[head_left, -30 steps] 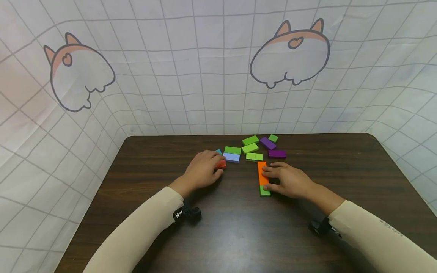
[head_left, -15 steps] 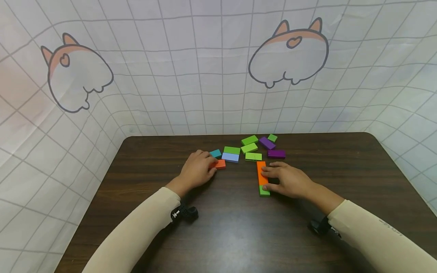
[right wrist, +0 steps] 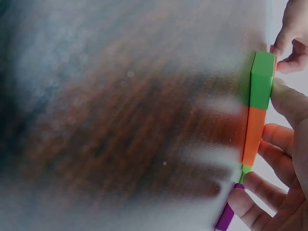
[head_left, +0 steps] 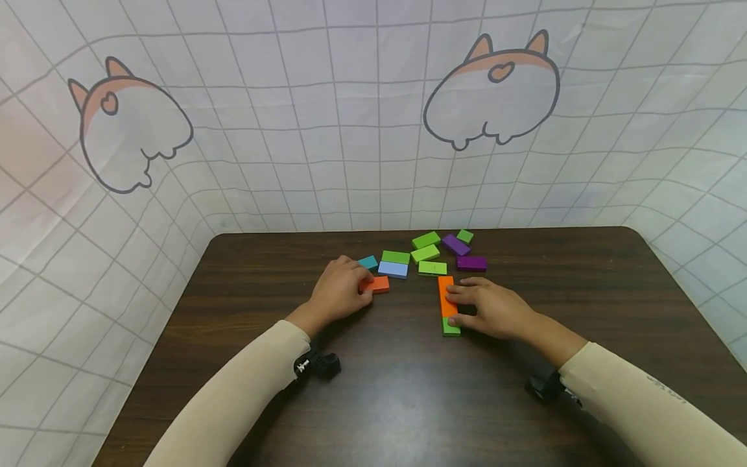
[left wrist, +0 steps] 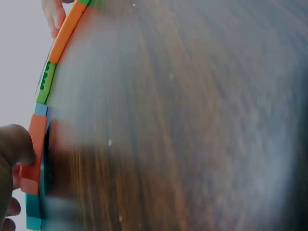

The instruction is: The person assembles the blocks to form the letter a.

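Note:
My left hand (head_left: 340,287) pinches a red-orange block (left wrist: 33,155) between thumb and fingers; in the left wrist view the block looks slightly raised from the tabletop. Just behind it lie a teal block (head_left: 368,263) and a light blue block (head_left: 393,270). Farther right, my right hand (head_left: 496,306) rests beside a row made of an orange block (head_left: 446,295) and a green block (head_left: 451,328) set end to end. Its fingertips touch the orange block's right side, and the thumb touches the green one. The fingers are spread and relaxed.
Several light green blocks (head_left: 433,268) and two purple blocks (head_left: 471,263) lie loosely near the back of the dark wooden table (head_left: 373,389). A green block (head_left: 395,257) sits against the light blue one. A white grid-patterned cloth (head_left: 373,130) hangs behind the table.
My left hand first drew back left, uncovering the teal block, and now holds the red-orange block, which has shifted slightly toward me. The right hand has stayed in place.

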Demonstrator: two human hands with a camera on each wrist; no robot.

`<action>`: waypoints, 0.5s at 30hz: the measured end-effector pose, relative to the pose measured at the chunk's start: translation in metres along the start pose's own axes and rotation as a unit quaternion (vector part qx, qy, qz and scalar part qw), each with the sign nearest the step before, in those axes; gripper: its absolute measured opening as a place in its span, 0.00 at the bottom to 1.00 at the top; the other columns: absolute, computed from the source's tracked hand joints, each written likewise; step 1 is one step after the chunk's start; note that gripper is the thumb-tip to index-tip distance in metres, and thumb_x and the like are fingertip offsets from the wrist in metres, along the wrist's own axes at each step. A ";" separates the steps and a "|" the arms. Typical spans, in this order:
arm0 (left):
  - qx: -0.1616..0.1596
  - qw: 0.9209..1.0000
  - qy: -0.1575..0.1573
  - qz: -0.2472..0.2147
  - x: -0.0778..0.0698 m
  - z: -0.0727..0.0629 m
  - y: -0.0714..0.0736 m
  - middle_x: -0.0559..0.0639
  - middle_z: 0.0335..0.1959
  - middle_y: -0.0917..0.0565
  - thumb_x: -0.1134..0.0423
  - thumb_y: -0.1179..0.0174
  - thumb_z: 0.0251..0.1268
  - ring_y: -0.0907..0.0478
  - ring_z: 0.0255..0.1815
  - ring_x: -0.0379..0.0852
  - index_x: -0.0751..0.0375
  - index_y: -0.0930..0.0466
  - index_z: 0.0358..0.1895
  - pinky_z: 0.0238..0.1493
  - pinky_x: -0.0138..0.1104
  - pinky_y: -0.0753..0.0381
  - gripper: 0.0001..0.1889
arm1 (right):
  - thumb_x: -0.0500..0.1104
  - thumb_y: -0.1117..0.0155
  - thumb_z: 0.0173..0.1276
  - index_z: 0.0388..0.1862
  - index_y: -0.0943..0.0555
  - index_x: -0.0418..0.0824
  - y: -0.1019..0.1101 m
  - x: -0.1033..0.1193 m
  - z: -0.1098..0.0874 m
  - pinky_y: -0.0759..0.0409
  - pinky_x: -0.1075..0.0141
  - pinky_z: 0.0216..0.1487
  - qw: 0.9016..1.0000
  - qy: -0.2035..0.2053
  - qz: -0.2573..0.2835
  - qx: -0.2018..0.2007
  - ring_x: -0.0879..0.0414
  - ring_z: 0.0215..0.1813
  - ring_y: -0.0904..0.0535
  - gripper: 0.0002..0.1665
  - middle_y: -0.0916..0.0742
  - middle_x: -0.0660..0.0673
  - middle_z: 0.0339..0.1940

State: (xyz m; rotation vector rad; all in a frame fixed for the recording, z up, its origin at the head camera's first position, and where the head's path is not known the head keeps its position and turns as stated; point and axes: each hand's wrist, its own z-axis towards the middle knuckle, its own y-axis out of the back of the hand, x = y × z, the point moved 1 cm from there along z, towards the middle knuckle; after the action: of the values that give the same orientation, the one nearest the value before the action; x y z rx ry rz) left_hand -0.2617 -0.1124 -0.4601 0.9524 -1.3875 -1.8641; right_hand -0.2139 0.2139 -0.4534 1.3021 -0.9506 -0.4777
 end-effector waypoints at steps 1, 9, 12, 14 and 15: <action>-0.005 1.000 -0.004 -0.006 -0.001 0.000 0.000 0.45 0.44 0.13 0.58 0.33 0.63 0.25 0.52 0.50 0.54 0.11 0.46 0.60 0.45 0.28 0.10 | 0.60 0.31 0.70 0.69 0.20 0.41 0.000 0.000 0.000 0.26 0.42 0.65 1.000 0.000 -0.001 0.000 0.41 0.75 0.32 0.36 0.22 0.45 0.71; -0.022 0.998 -0.034 -0.039 -0.013 0.006 -0.001 0.44 0.42 0.13 0.59 0.32 0.62 0.25 0.49 0.47 0.53 0.12 0.44 0.59 0.42 0.28 0.08 | 0.61 0.31 0.69 0.70 0.21 0.42 0.000 0.001 0.000 0.26 0.42 0.65 1.000 -0.003 -0.002 0.003 0.41 0.74 0.32 0.37 0.21 0.45 0.71; -0.019 0.997 -0.042 -0.057 -0.019 0.010 -0.003 0.45 0.41 0.14 0.61 0.33 0.63 0.25 0.47 0.46 0.55 0.12 0.44 0.62 0.42 0.28 0.08 | 0.60 0.31 0.69 0.69 0.20 0.42 0.001 0.001 0.000 0.26 0.42 0.64 1.000 -0.004 0.000 0.004 0.41 0.75 0.32 0.36 0.21 0.45 0.71; -0.014 0.996 -0.041 -0.073 -0.023 0.012 -0.005 0.46 0.42 0.16 0.62 0.34 0.64 0.25 0.45 0.45 0.57 0.13 0.44 0.59 0.40 0.26 0.08 | 0.60 0.31 0.69 0.69 0.20 0.42 0.001 0.001 0.000 0.26 0.42 0.64 1.000 -0.005 0.002 0.004 0.41 0.75 0.32 0.36 0.21 0.45 0.71; -0.010 0.996 -0.038 -0.081 -0.025 0.013 -0.006 0.47 0.42 0.16 0.63 0.34 0.64 0.25 0.44 0.45 0.58 0.13 0.45 0.58 0.39 0.25 0.08 | 0.60 0.31 0.69 0.69 0.20 0.42 0.001 0.001 0.000 0.26 0.42 0.64 1.000 -0.005 0.002 0.003 0.41 0.75 0.32 0.36 0.21 0.45 0.71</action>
State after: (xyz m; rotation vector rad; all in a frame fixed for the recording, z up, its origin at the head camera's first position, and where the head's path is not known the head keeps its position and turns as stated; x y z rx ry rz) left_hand -0.2594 -0.0839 -0.4589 1.0209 -1.3690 -2.0495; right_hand -0.2138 0.2133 -0.4525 1.3042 -0.9640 -0.4782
